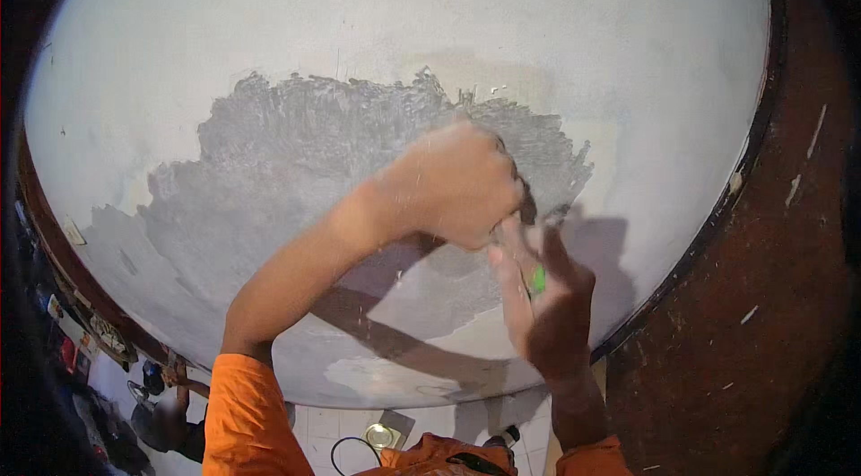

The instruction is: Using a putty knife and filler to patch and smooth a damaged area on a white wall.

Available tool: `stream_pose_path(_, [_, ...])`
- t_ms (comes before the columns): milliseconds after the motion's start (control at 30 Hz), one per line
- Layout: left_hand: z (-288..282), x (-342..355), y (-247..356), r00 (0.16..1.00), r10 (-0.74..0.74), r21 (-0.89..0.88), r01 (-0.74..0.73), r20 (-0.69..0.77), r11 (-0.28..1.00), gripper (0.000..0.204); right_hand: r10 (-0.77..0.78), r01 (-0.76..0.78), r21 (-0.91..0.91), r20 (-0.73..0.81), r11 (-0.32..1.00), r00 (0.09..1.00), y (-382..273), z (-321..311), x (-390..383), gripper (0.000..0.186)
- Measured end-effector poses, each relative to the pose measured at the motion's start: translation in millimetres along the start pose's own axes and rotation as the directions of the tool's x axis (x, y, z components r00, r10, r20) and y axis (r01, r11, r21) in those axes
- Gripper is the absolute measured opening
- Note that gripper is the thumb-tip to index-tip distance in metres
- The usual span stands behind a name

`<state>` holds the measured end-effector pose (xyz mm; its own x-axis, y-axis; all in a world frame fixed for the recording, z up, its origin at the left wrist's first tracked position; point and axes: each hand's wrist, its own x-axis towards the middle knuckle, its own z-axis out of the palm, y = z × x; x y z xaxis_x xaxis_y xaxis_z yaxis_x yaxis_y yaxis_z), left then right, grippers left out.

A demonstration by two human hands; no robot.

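Note:
In front of me stands a pale wall [574, 9] with a broad, rough-edged grey patch [269, 144] on it. My left hand [462, 184] is closed in a fist over the right half of this patch. Whatever its fingers hold is hidden, and the hand is slightly blurred. Just below and to the right, touching or nearly touching it, my right hand [552, 301] is closed around a tool with a bright green part [538, 279]. Most of that tool is covered by the fingers, so its kind does not show.
A dark reddish-brown surface [717, 350] with pale flecks borders the wall at the right. Below are light floor tiles [323, 427] and a round metal tin [380, 436]. Another person [170, 418] and assorted clutter [90, 332] are at the lower left.

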<state>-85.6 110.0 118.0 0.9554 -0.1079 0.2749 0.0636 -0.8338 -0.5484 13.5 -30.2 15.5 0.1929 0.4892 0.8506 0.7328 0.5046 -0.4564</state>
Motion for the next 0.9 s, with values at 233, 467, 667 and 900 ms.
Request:
stream_pose_path(233, [-9.8, 7.1, -14.2, 0.962, 0.043, 0.068, -0.025, -0.269, 0.997, 0.025, -0.075, 0.078, 0.046, -0.079, 0.996, 0.994, 6.1, 2.0, 27.2, 0.021])
stream_pose_path(467, [11.0, 15.8, 2.2, 0.987, 0.087, 0.030, -0.084, -0.136, 0.996, 0.023, 0.025, -0.033, -0.084, -0.095, 0.996, 0.995, 16.2, 0.4, -8.3, 0.019])
stream_pose_path(667, [5.5, 27.2, -5.6, 0.961, 0.117, 0.019, -0.116, -0.249, 0.993, 0.021, 0.113, -0.111, 0.049, -0.041, 0.993, 0.993, 9.1, -14.2, 13.3, 0.015])
stream_pose_path(900, [-7.5, 28.1, -2.5, 0.999, 0.032, 0.031, -0.033, 0.025, 0.999, 0.025, 0.114, -0.113, 0.028, -0.065, 0.993, 0.991, 4.2, -11.8, 15.6, 0.012])
